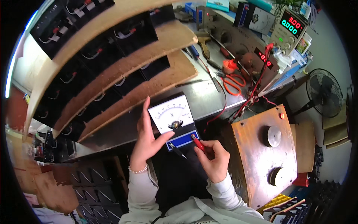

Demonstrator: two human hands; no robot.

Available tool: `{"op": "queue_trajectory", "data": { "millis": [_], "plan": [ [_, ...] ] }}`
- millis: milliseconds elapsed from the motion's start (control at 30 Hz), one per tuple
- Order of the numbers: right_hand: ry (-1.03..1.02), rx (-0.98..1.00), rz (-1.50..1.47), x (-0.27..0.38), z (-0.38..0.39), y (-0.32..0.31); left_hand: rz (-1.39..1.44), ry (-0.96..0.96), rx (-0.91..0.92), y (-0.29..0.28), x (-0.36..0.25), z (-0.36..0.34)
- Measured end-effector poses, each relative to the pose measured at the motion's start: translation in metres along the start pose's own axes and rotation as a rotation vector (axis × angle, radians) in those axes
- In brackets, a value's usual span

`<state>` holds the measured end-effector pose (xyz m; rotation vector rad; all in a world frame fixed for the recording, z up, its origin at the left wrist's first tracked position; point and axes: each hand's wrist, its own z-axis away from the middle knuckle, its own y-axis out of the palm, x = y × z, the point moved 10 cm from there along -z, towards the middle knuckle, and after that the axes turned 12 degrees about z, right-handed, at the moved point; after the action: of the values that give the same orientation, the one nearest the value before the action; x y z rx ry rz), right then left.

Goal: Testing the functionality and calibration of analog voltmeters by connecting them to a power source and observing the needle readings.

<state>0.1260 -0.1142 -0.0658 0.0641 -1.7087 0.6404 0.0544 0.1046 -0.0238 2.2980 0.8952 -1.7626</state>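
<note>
An analog voltmeter (172, 114) with a white dial face and a blue lower panel is tilted in front of me at the bench edge. My left hand (146, 136) grips it from the left side, fingers along its edge and thumb over the lower front. A red alligator clip (199, 144) is pinched in my right hand (213, 158), its tip at the meter's right terminal. At the left terminal sits a black alligator clip (179, 151), which neither hand holds. Coloured parts show in the dial's open lower centre.
Wooden shelves (149, 48) carry several black meter housings at the left. Orange-handled scissors (234, 84) lie on the metal bench (186, 86) among red leads. A power supply (289, 31) stands at the back right. Nearer is a wooden box (261, 153) with two round knobs; a fan (323, 91) stands behind.
</note>
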Motion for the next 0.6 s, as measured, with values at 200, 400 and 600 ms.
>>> {"op": "queue_trajectory", "data": {
  "millis": [200, 400, 600],
  "plan": [
    [-0.406, -0.133, 0.394, 0.054, -0.02, -0.018, 0.366, -0.106, -0.09, 0.028, 0.005, 0.003],
    [-0.401, -0.076, 0.365, 0.028, -0.008, -0.01, -0.341, 0.219, -0.25, 0.059, -0.066, 0.044],
    [0.107, -0.847, 0.782, -0.091, 0.001, -0.211, -0.186, 0.139, 0.159, 0.113, -0.055, 0.065]
  ]
}}
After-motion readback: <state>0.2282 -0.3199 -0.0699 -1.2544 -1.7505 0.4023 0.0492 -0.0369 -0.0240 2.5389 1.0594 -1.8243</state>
